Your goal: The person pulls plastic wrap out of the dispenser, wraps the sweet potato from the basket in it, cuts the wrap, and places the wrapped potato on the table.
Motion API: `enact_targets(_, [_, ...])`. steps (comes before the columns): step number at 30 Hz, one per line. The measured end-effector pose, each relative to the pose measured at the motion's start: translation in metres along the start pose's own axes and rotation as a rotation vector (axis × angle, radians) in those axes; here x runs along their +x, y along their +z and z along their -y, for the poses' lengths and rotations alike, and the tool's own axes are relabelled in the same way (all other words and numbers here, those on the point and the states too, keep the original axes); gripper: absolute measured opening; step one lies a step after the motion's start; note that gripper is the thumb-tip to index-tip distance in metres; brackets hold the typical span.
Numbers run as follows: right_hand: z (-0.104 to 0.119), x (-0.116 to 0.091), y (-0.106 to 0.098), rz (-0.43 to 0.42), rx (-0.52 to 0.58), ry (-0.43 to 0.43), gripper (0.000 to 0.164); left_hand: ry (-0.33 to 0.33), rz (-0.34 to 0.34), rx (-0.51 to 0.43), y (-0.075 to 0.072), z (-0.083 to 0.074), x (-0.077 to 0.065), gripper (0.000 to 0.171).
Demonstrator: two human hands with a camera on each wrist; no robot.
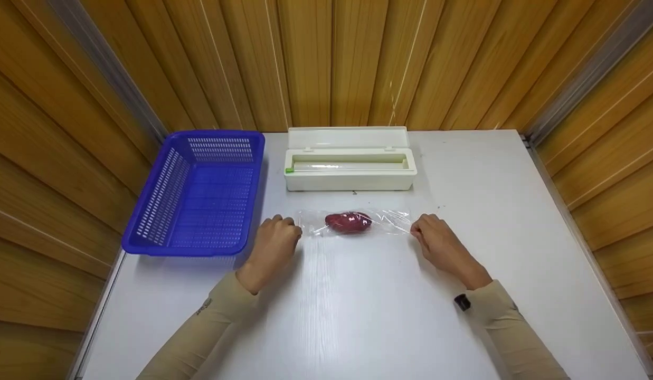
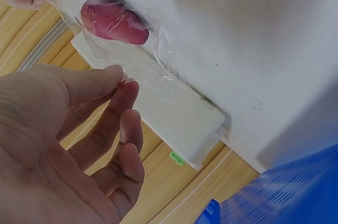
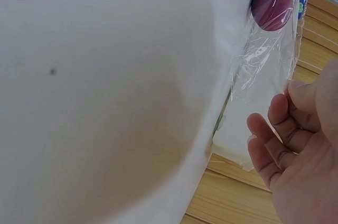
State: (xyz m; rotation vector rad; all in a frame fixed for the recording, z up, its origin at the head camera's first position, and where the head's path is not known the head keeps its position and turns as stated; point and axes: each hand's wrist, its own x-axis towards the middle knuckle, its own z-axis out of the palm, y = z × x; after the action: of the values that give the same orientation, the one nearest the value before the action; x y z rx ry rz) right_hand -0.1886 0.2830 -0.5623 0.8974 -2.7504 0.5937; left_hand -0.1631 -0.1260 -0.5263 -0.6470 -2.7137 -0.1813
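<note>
A reddish-purple sweet potato (image 1: pixel 348 222) lies wrapped in clear plastic wrap (image 1: pixel 392 220) near the middle of the white table. My left hand (image 1: pixel 276 241) pinches the left end of the wrap between thumb and index finger, its other fingers loosely curled in the left wrist view. At the opposite end, my right hand (image 1: pixel 441 244) pinches the wrap the same way. The film stretches from hand to hand, with the sweet potato (image 2: pixel 114 20) about midway. In the right wrist view, the wrap (image 3: pixel 261 63) runs up from the fingertips to the sweet potato.
Behind the wrap stands a white dispenser box (image 1: pixel 350 182), its lid (image 1: pixel 347 137) raised, with a roll of film (image 1: pixel 347 167) inside and a green slider (image 1: pixel 290 170) at its left. A blue plastic basket (image 1: pixel 236 250) occupies the table's left side. Wood-patterned walls (image 1: pixel 352 63) enclose the table.
</note>
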Motion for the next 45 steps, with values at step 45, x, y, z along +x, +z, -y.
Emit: enact_targets(45, [-0.015, 0.036, 0.019, 0.173, -0.111, 0.092, 0.013, -0.200, 0.050, -0.090, 0.041, 0.003, 0.021, 0.031])
